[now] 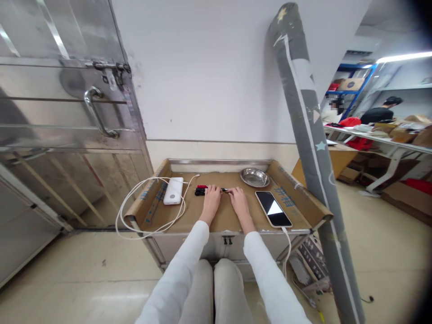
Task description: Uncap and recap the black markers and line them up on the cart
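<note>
My left hand point(212, 198) is closed over a small bunch of slim black and red pens point(200, 191), which lie on the cardboard-covered top of a cart point(189, 218). Their ends stick out to the left of my fingers. Close by on the right, the fingers of my right hand point(239, 201) pinch the thin dark tip of one pen point(225, 191) that reaches across from the left hand. My fingers hide most of that pen.
A white power bank point(173, 191) with a looped white cable point(126, 198) lies left. On the right are a steel bowl point(255, 177) and a plugged-in phone point(273, 209). A tall grey roll point(307, 112) leans beside the cart. Two people sit in the background right.
</note>
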The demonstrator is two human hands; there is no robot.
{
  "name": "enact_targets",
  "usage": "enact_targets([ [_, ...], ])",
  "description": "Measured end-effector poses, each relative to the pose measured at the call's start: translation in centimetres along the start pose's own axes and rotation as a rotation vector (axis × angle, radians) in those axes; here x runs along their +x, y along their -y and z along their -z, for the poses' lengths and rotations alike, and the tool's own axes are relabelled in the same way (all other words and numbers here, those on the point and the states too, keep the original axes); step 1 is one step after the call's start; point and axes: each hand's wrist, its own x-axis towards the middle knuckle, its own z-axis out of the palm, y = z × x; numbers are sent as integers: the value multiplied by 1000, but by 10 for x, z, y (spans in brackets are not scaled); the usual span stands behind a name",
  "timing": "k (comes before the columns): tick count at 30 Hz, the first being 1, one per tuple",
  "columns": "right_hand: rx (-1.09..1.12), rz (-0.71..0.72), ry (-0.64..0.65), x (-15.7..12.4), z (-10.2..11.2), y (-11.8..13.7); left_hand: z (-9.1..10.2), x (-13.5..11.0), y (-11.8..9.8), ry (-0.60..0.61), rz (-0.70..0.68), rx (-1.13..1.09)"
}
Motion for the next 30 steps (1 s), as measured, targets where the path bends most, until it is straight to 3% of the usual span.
enact_targets([
  [6, -72, -16, 6, 0, 4, 5, 4, 2, -4, -21, 81, 63],
  [19, -140, -44, 111, 0, 7, 8, 6, -7, -3, -11, 81, 65],
  [22, -127, -45, 107, -1, 7, 9, 12, -13, -3, -51, 157, 71],
  [27, -61, -9, 82, -2, 11, 12, 22, -22, -2, -112, 402, 80],
  [30, -1, 86, 102, -2, 13, 15, 23, -24, -2, -113, 428, 44],
])
